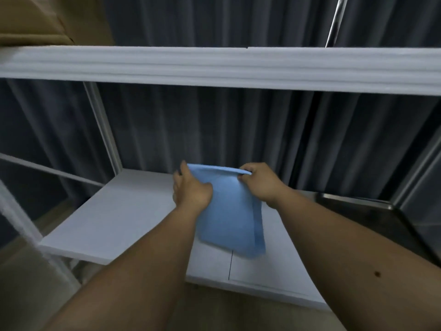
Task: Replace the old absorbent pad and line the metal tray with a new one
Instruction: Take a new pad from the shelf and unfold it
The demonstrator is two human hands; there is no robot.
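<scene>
A folded light blue absorbent pad (231, 211) hangs above the white lower shelf (124, 211), held up by its top edge. My left hand (191, 189) grips the pad's upper left corner. My right hand (260, 181) pinches the upper right corner, where the top edge is rolled over. The pad's lower end is blurred and hovers just over the shelf. A dark metal tray (362, 211) lies at the right end of the shelf, partly cut off by the frame edge; its inside is dark and nothing shows in it.
A white upper shelf board (214, 65) runs across the view above my hands. A white upright post (105, 130) stands at the left. Dark grey curtains (214, 125) hang behind. A cardboard box (43, 20) sits top left. A metal pole (336, 20) rises top right.
</scene>
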